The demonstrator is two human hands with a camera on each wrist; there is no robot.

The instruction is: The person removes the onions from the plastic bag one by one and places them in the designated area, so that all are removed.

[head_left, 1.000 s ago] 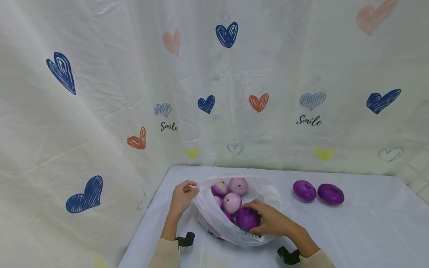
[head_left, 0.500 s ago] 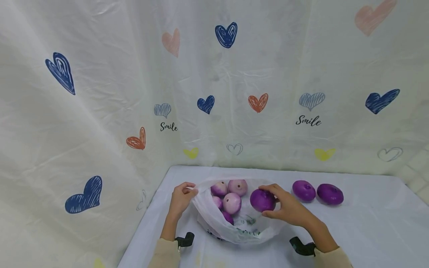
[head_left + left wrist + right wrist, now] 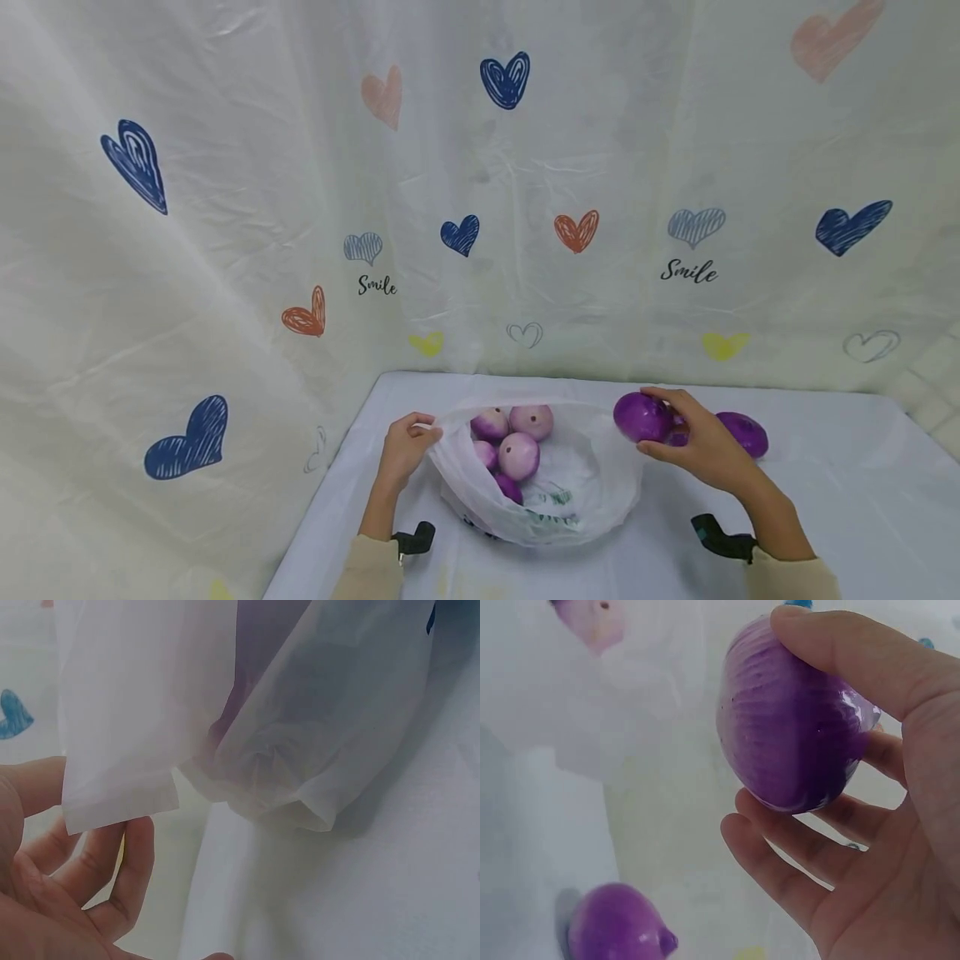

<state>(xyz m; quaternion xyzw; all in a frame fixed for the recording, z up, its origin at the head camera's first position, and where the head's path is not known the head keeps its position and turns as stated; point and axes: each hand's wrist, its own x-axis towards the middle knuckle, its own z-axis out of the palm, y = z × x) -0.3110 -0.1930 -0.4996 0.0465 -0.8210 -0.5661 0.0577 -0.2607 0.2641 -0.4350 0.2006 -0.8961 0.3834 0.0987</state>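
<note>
A white plastic bag (image 3: 555, 500) lies open on the table with several pale and purple onions (image 3: 519, 454) inside. My left hand (image 3: 418, 430) pinches the bag's left rim (image 3: 120, 712) and holds it up. My right hand (image 3: 675, 429) grips a dark purple onion (image 3: 641, 417) just right of the bag, above the table; the right wrist view shows the fingers curled round this onion (image 3: 795, 720). A second purple onion (image 3: 742, 433) lies on the table beside that hand, and it shows again as a loose onion (image 3: 619, 926) low in the wrist view. A third is mostly hidden behind my fingers.
The table (image 3: 847, 508) wears a white cloth. A white curtain with heart prints (image 3: 465, 233) closes off the back and left sides. Black wrist mounts (image 3: 416, 537) sit at the near edge.
My right hand lifted the dark purple onion out of the bag and carried it rightward towards the onions on the table. The left hand kept its hold on the bag rim.
</note>
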